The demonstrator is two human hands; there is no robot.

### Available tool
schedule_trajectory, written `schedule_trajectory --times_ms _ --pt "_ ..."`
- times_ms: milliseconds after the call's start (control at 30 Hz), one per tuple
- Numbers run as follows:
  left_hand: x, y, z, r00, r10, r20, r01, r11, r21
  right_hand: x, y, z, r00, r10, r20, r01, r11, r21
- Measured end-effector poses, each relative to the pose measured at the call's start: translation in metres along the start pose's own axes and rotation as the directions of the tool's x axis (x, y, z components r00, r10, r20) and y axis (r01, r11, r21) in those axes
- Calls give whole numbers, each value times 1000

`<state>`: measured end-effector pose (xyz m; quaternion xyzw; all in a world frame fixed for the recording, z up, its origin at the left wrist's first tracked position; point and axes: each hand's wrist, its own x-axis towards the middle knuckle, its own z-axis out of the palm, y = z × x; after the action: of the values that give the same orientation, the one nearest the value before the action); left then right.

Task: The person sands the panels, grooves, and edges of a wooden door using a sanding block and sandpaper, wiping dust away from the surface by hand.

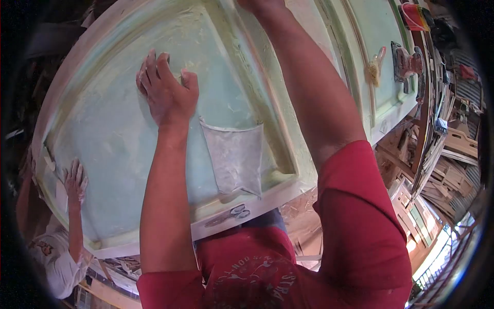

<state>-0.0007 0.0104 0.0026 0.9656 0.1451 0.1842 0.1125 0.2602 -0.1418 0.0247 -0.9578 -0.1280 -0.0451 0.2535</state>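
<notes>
In the head view, my left hand (169, 91) rests on the pale green surface of a large moulded panel (113, 170), fingers apart and slightly bent. Nothing shows in its grasp. My right hand (256, 4) reaches to the top edge of the view, where its fingers are cut off, so what it holds or touches is hidden. Below and right of my left hand lies a greyish-white sheet (234, 159), cloth-like and creased along its lower edge. A pair of scissors (237, 211) sits on the panel's near rim.
A co-worker's hand (75, 180) touches the panel at the left. On the right part are a brush (374, 71) and a power sander (409, 63). A red and yellow container (415, 17) stands at the far right. Wood pieces (447, 180) are piled beyond.
</notes>
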Motion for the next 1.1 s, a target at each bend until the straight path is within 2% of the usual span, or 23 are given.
schedule_trajectory --times_ms 67,133,167,200,300,400,467,533,567,600,633,667,700,800,833,867,900,933,967,1000,1033,1067,1100 --pt "-1 1 1 1000 12 -6 -12 1000 -1 -38 16 -19 983 12 182 -15 1000 19" --pt "-1 1 -1 1000 7 -9 -7 1000 0 -105 50 -27 981 -121 153 156 958 -240" --pt "0 2 0 1000 1 -6 -1 1000 -7 -168 50 -52 998 36 52 -28 989 -145" --pt "0 2 -1 1000 -6 -6 6 1000 -3 -233 73 -76 988 -139 72 152 966 -209" --pt "1 4 -3 1000 -9 7 9 1000 2 -378 68 -159 983 79 168 -48 982 -182" --pt "0 6 -4 1000 -13 27 13 1000 10 -408 73 -168 981 88 170 -28 945 -325" --pt "1 6 -3 999 -28 39 27 999 29 -362 75 -138 994 38 102 -5 952 -307" --pt "2 5 -4 999 -24 24 24 1000 10 -273 59 -100 989 104 106 -65 947 -316" --pt "2 6 -4 1000 -22 16 22 1000 -2 -221 50 -78 994 77 79 -52 960 -275" --pt "2 6 -3 1000 -16 12 16 1000 -6 -172 48 -48 990 -123 -75 97 953 -289" --pt "2 4 -2 1000 -15 5 15 1000 -6 -120 38 -31 980 -181 -84 146 936 -319" --pt "0 3 -1 1000 -13 3 13 1000 -7 -66 31 -21 964 -84 251 173 918 -358" --pt "-3 2 -1 1000 -12 6 12 1000 -8 -31 11 -4 995 -97 -25 86 955 -285" --pt "-4 1 -1 1000 -4 0 4 1000 -9 -11 -4 -6 999 -11 -48 0 974 -228" --pt "-2 1 -1 1000 -1 -2 1 1000 -6 -28 11 -23 975 32 218 29 962 -271" --pt "-1 1 0 1000 -1 -2 1 1000 -7 -66 28 -42 879 87 468 69 949 -307" --pt "-1 4 0 1000 0 0 0 1000 -13 -135 35 -47 983 -178 48 181 876 -447" --pt "-1 4 0 1000 -4 -4 4 1000 -15 -195 62 -57 988 -156 2 147 927 -345" --pt "-1 3 -1 1000 -10 -6 10 1000 -11 -257 70 -88 990 -108 93 134 926 -353" --pt "-1 3 -2 1000 -9 -2 9 1000 -7 -323 80 -109 997 -68 36 76 924 -375" --pt "0 4 -3 1000 -8 -2 8 1000 -3 -373 80 -138 995 32 96 7 927 -374" --pt "1 5 -3 1000 -6 1 6 1000 0 -410 81 -159 990 54 133 9 903 -429" --pt "0 5 -3 1000 -6 10 6 1000 1 -413 78 -163 985 87 152 -18 913 -408"
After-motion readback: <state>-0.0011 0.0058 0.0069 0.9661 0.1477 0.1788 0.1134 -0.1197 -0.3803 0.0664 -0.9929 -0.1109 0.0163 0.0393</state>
